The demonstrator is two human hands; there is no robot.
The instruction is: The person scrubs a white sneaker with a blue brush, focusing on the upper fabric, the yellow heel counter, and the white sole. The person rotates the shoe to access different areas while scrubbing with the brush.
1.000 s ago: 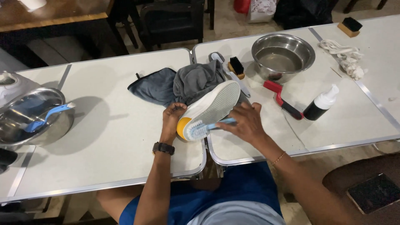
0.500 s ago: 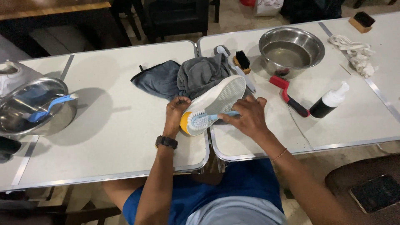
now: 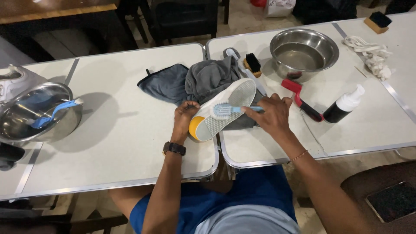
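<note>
— Start nearest the person. What are the hands doing?

— The left hand (image 3: pixel 185 116) has its fingers clamped on the heel end of a white shoe (image 3: pixel 225 108), tipped sole-up where the two worktops meet, close to their near edges. The right hand (image 3: pixel 271 115) has its fingers closed around the handle of a light blue brush (image 3: pixel 229 109), whose bristles rest on the middle of the sole.

— How far along does the scrubbing look?

— Hard to judge. The sole reads pale grey-white, with an orange patch at the heel, and I see no obvious dirt or foam on it, but the tread is too fine to tell clean from soiled. I'd call it mid-scrub, with the upper not in view at all.

— What lies under and beyond the shoe?

— A grey cloth (image 3: pixel 210 78) bunched beneath the toe, with a darker blue cloth (image 3: pixel 162 84) spread to its left. On the right worktop (image 3: pixel 372 125), a red-handled brush (image 3: pixel 301 97) and a dark bottle with a white pump top (image 3: pixel 344 106) lie to the right of the hand. Farther back stand a steel bowl (image 3: pixel 303 52) holding water and a small wooden brush with black bristles (image 3: pixel 252 65); white laces (image 3: pixel 372 54) sit toward the far right corner.

— And the left side?

— At the left worktop's (image 3: pixel 121 143) left edge, another steel bowl (image 3: pixel 34 112) with a blue brush in it, and part of a white shoe behind. Beyond the far edges are dark chairs and a tiled floor.
</note>
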